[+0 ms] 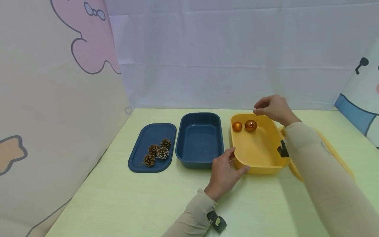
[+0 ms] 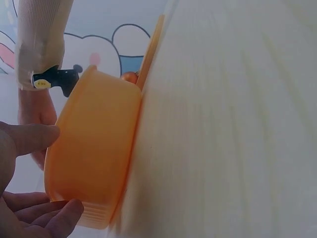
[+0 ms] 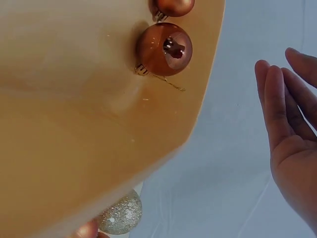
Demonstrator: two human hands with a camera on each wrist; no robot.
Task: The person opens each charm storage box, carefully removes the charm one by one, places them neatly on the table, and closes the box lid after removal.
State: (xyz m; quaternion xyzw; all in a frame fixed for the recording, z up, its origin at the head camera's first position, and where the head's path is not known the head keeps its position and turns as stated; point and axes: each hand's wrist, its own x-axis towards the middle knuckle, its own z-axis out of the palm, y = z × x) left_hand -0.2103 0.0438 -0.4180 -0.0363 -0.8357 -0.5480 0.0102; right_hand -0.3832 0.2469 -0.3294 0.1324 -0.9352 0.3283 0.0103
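Observation:
My left hand (image 1: 223,172) holds the near left corner of a yellow plastic box (image 1: 257,170), its thumb at the front wall and its fingers along the left side. Two shiny orange Christmas balls (image 1: 251,125) lie at the far end inside; the larger bauble (image 3: 163,49) has a gold cap and a thread loop. Over the box's far rim hovers my right hand (image 1: 273,108), with nothing between its loosely bent fingers. In the right wrist view, its thumb stands apart from the fingers.
A deep blue box (image 1: 199,141) stands left of the yellow one. Farther left, several pinecones (image 1: 163,153) lie on a flat blue lid (image 1: 145,138). A yellow lid (image 1: 337,153) lies at the right, partly behind the right sleeve. A glittery silver bauble (image 3: 121,213) shows outside the yellow box.

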